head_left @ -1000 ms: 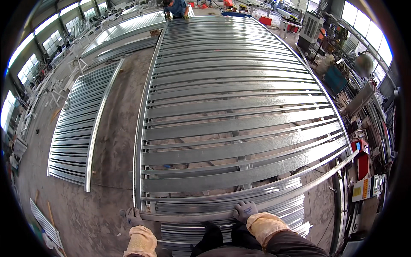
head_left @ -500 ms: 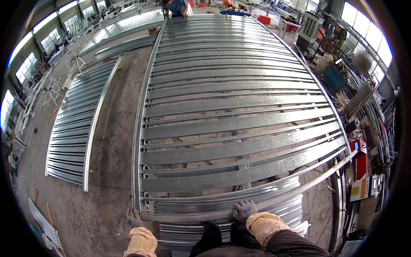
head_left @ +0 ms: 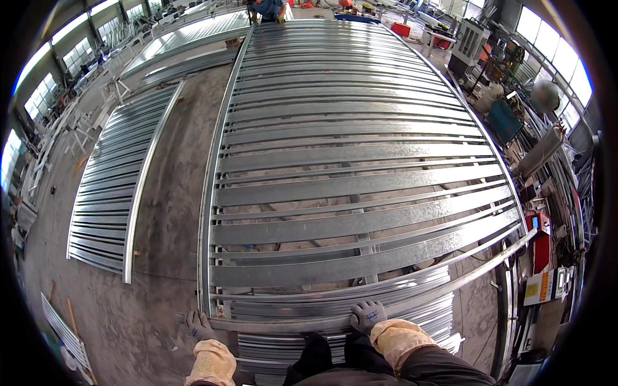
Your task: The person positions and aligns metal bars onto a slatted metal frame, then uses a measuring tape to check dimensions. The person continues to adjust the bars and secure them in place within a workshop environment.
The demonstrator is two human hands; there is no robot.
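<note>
The big slatted frame [head_left: 322,157] stretches out ahead of you. Across its near end runs a bar [head_left: 277,326], past the frame's left rail; your left hand [head_left: 200,325] is on the bar at the frame's near left corner, your right hand [head_left: 369,315] on it farther right along the frame's near end. A stack of metal profiles [head_left: 432,314] lies low by the frame's near end. Left of the frame, across a strip of floor [head_left: 168,193], lies a smaller slatted panel [head_left: 111,183]; another panel [head_left: 193,40] lies beyond the frame's far left side. A co-worker [head_left: 269,9] is at the frame's far left corner. Right of the frame's near part stands a control box [head_left: 547,286]; a cabinet [head_left: 468,42] stands right of its far part.
</note>
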